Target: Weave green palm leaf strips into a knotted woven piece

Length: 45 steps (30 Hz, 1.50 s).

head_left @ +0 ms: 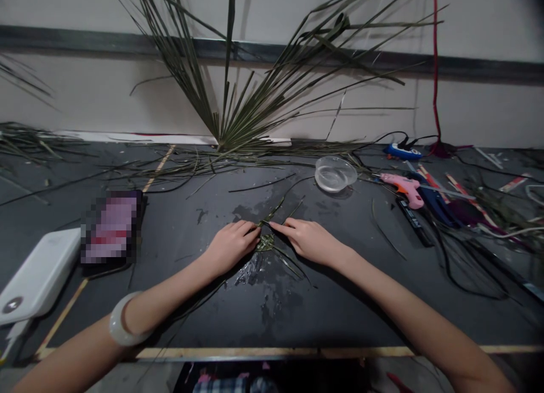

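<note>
Between my hands a small woven piece of green leaf strips [266, 243] rests on the wet dark tabletop, with loose strip ends fanning out from it. My left hand [233, 244] is closed on the upper left part of this piece, fingertips pinching the strips. From the right, my right hand [312, 240] reaches in, its thumb and index finger pressed around a thin leaf strip [277, 207] at the top of the weave. Part of the weave is hidden behind the left fingers.
A large fan of palm leaf [229, 127] leans on the wall. Behind my hands stands a clear plastic bowl [335, 175]. To the right lie a pink glue gun [403, 188], a black marker [414, 222] and cables. A phone [113, 231] and a white power bank [40, 274] are left.
</note>
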Available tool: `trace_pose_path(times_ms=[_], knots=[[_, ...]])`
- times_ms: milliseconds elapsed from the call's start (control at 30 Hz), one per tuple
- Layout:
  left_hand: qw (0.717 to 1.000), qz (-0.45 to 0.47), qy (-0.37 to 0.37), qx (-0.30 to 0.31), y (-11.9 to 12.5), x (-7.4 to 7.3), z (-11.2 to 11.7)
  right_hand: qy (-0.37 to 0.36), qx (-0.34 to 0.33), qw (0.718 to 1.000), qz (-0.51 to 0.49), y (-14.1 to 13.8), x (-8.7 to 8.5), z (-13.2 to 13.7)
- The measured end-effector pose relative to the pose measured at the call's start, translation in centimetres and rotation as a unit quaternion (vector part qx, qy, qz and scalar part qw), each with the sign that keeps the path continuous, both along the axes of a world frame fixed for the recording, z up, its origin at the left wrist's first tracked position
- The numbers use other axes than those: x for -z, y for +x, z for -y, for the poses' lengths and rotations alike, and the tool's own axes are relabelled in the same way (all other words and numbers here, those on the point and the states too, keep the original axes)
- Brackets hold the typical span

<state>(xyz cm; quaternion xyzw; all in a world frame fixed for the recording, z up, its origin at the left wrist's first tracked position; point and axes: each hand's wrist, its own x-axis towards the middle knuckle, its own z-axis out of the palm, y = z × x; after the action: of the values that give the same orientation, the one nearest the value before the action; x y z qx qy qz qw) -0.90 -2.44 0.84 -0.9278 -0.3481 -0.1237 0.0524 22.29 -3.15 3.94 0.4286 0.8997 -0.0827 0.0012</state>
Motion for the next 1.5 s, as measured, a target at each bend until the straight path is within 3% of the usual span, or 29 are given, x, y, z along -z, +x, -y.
trace_pose_path(times_ms=[233, 467, 900, 1500], knots=[[0.999, -0.008, 0.04, -0.011, -0.1, -0.2, 0.1, 0.0, -0.004, 1.0, -0.001, -0.1, 0.1, 0.0], [1.0, -0.001, 0.022, 0.011, 0.1, -0.1, 0.0, -0.005, 0.014, 1.0, 0.004, -0.4, -0.1, 0.4], [0.999, -0.03, -0.034, -0.019, 0.3, -0.1, 0.0, -0.019, 0.064, 0.997, 0.032, -1.3, -1.2, 1.5], [0.998, -0.059, -0.001, -0.019, 0.5, 0.3, -0.2, -0.031, 0.1, 0.993, 0.054, -2.6, -1.3, 2.3]])
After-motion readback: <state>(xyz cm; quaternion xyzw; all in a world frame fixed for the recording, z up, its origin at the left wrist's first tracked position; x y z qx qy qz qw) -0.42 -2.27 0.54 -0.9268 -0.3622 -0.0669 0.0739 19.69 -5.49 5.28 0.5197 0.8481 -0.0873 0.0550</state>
